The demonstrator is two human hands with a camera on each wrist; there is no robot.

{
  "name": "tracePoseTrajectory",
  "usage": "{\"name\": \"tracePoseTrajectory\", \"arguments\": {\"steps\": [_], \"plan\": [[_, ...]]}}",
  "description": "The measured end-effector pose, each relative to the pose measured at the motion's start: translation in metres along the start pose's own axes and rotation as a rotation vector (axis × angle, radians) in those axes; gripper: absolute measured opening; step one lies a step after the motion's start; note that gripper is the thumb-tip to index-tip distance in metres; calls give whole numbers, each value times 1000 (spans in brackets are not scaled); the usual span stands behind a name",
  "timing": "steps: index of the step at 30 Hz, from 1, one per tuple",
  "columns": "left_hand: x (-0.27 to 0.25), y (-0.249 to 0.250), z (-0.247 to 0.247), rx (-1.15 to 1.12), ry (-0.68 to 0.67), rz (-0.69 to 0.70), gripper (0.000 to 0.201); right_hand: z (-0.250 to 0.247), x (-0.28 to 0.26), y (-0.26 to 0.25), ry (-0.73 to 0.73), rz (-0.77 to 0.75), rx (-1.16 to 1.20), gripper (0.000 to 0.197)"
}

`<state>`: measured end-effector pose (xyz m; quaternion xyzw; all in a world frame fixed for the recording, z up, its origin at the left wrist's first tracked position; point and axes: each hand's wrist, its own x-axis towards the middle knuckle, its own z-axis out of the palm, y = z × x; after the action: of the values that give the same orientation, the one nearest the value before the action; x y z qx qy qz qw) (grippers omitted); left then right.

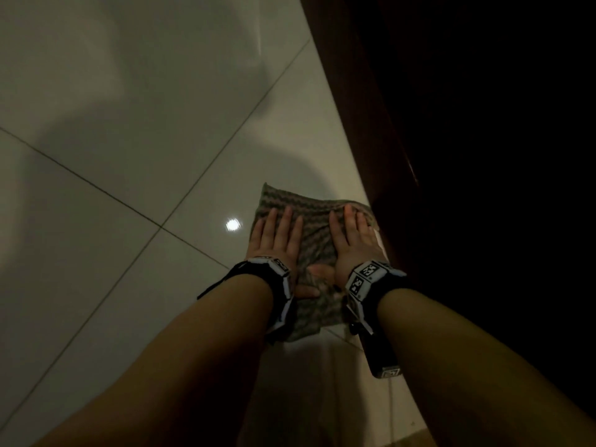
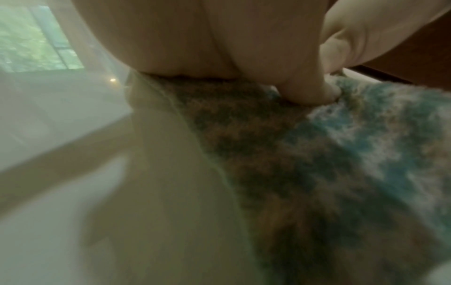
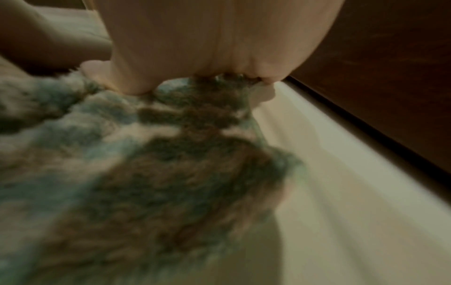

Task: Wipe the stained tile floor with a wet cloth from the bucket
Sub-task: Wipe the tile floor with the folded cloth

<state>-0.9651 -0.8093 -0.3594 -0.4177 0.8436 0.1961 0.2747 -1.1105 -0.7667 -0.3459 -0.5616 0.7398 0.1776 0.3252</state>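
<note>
**Glossy tile floor, patterned cloth pinned flat under two hands**

Pale, shiny tile floor [image 1: 135,130] filling most of the head view, crossed by thin grout lines and dimly lit, with one small bright reflection just left of centre. Dark wooden furniture or door edge [image 1: 361,124] running down the right side of the frame.

Slightly below and right of centre: wet cloth [image 1: 317,233], green-and-pale zigzag pattern, spread on the tile close beside that wooden edge. Left hand [image 1: 274,240] pressed palm-down on the left part of the cloth, fingers straight and pointing toward the top of the frame. Right hand [image 1: 351,241] pressed the same way on the right part, just beside the left. Neither clenched nor gripping; both flat and bearing down. Black tracking bands with printed markers on both wrists. No bucket in any view, and no stain clearly visible in this light.

Wrist views, both blurred: fuzzy teal-and-white pile under the heel of each palm, cloth rumpled into soft ridges between the hands.

Likely handling: soft, limp, thick-piled, probably heavier than dry and inclined to bunch rather than slide as one sheet. On glossy tile, probably easy to glide once wet. Best controlled by broad flat-palm pressure spread toward both sides, as now; for lifting, a pinch at a corner or a gathered fistful of the middle.
</note>
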Motion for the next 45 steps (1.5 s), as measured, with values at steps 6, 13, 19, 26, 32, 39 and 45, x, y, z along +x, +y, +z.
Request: {"name": "tracePoseTrajectory", "arguments": {"steps": [6, 13, 19, 26, 32, 39, 45], "plan": [[29, -13, -31, 16, -41, -75, 132, -33, 38, -5, 32, -43, -25, 108], [46, -27, -46, 26, -20, -114, 135, -49, 63, -8, 68, -90, -44, 108], [55, -35, -50, 29, 19, -111, 139, -56, 74, -9, 75, -115, -69, 109], [57, -38, -51, 13, 49, -85, 139, -52, 74, -17, 73, -63, -102, 111], [40, -75, -40, 20, 66, -94, 141, -41, 71, -55, 76, -64, -128, 111], [0, -150, -22, -20, 62, -172, 139, -29, 70, -138, 98, -172, -116, 109], [-26, -194, -1, -35, 55, -195, 140, -21, 66, -188, 84, -194, -181, 110]]}}
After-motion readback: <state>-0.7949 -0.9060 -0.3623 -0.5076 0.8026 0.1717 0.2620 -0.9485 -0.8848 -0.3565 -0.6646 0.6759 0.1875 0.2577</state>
